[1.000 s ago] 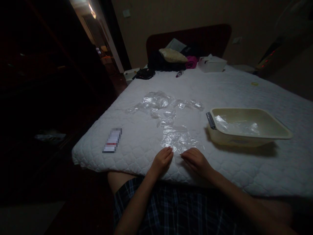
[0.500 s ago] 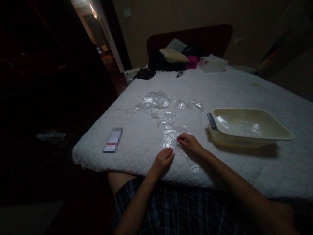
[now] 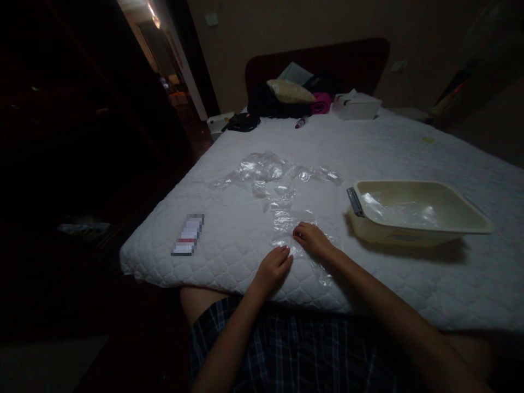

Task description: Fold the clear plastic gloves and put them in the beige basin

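A clear plastic bag (image 3: 286, 225) lies flat on the white quilted mattress (image 3: 229, 218), near its front edge. My left hand (image 3: 272, 268) rests with curled fingers on the bag's near left corner and pins it down. My right hand (image 3: 313, 239) sits further forward on the bag's middle, fingers bent and pinching the film. Beyond them lies a loose pile of several more clear bags (image 3: 266, 170).
A beige plastic basin (image 3: 454, 204) with clear plastic inside stands on the mattress to the right. A small flat packet (image 3: 188, 234) lies at the left. Pillows, dark clothes and a white box (image 3: 355, 106) sit at the headboard. The mattress drops off to a dark floor on the left.
My right hand has moved forward from the bag's near edge onto its middle, and the film has shifted under it. My left hand has stayed in place.
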### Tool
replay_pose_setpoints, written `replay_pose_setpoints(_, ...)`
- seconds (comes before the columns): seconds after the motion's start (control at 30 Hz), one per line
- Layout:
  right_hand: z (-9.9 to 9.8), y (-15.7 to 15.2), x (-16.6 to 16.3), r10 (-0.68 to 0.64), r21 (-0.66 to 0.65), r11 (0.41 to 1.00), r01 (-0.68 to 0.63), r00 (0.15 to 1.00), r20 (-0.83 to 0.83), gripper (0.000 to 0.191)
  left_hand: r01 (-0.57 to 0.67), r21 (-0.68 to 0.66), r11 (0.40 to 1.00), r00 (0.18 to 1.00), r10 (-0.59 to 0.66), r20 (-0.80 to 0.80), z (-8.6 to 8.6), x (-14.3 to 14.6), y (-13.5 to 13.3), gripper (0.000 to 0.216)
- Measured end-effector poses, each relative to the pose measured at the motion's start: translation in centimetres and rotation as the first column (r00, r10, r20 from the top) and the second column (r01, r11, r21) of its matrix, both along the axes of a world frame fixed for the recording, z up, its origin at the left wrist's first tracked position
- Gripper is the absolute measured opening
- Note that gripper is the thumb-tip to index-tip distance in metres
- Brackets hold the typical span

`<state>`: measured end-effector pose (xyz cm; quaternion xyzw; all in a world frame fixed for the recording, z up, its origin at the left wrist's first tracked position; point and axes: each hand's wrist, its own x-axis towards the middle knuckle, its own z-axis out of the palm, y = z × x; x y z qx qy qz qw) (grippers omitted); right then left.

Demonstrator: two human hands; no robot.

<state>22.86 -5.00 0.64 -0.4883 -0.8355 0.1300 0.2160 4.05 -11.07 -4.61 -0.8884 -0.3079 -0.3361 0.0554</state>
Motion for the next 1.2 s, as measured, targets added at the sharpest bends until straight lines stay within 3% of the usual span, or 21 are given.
replay_pose_setpoints(0.17, 0.1, 0.2, 0.2, 0.014, 0.006, 1.000, -0.014, 0.999, -0.033, 0.014, -0.019, 0.039, 0.999, 0.999, 0.017, 0.037, 0.0, 0.1, 0.1, 0.021)
replay_pose_setpoints(0.33, 0.9, -0.7, 2.1, 0.038, 0.136, 0.990, -0.025, 0.995, -0.094, 0.021, -0.010, 0.057, 0.998, 1.000, 0.009, 0.016, 0.5, 0.1, -0.1, 0.023)
replay_pose_setpoints(0.53, 1.6, -6.4, 5.7, 0.145, 0.246, 0.959, -0.141, 0.989, 0.001, 0.021, 0.000, 0.087, 0.996, 1.000, -0.001, 0.013, 0.5, -0.1, -0.2, 0.029)
replay_pose_setpoints(0.67, 0.7, -10.2, 7.3, 0.300, 0.264, 0.908, -0.326, 0.944, 0.135, 0.024, -0.001, 0.094, 0.996, 1.000, -0.002, 0.031, 0.5, 0.1, -0.2, 0.029)
replay_pose_setpoints(0.77, -0.6, -11.3, 7.6, 0.346, 0.317, 0.860, -0.400, 0.913, 0.215, 0.022, 0.032, 0.107, 0.994, 0.999, -0.035, 0.028, 0.6, 1.0, -0.2, 0.028)
replay_pose_setpoints(0.9, -1.6, -11.1, 7.4, 0.305, 0.412, 0.823, -0.390, 0.916, 0.259, 0.023, 0.091, 0.087, 0.992, 0.996, -0.092, 0.014, 0.9, 2.9, -0.3, 0.027)
replay_pose_setpoints(1.07, -1.6, -10.8, 7.2, 0.288, 0.471, 0.803, -0.364, 0.930, 0.228, 0.020, 0.101, 0.011, 0.995, 0.995, -0.101, -0.001, 0.4, 3.7, -0.3, 0.028)
replay_pose_setpoints(1.2, -1.2, -10.4, 7.1, 0.243, 0.488, 0.828, -0.275, 0.961, 0.129, 0.020, 0.097, -0.001, 0.995, 0.995, -0.097, -0.008, 0.1, 3.5, -0.3, 0.028)
